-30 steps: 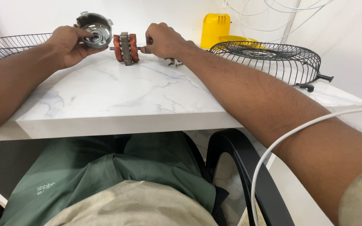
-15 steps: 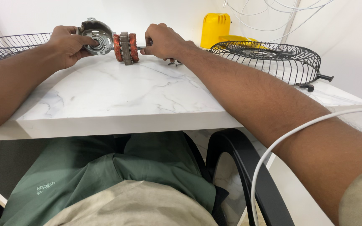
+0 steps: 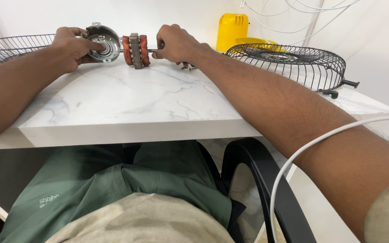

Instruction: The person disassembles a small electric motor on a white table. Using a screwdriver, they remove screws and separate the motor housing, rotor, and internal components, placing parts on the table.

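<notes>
We see left hand [image 3: 70, 45] gripping round metal motor cover [image 3: 102, 37], thumb pressed on its face. Right hand [image 3: 176, 43] closed around shaft end. Copper-wound motor core [image 3: 135, 44] between both hands, resting on marble worktop [image 3: 127, 96]. Wire fan guard [image 3: 293, 63] right of core; yellow housing [image 3: 232, 31] behind it.

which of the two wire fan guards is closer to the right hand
The domed wire guard on the right side of the table, beside the yellow part; the other guard lies far left.
</notes>
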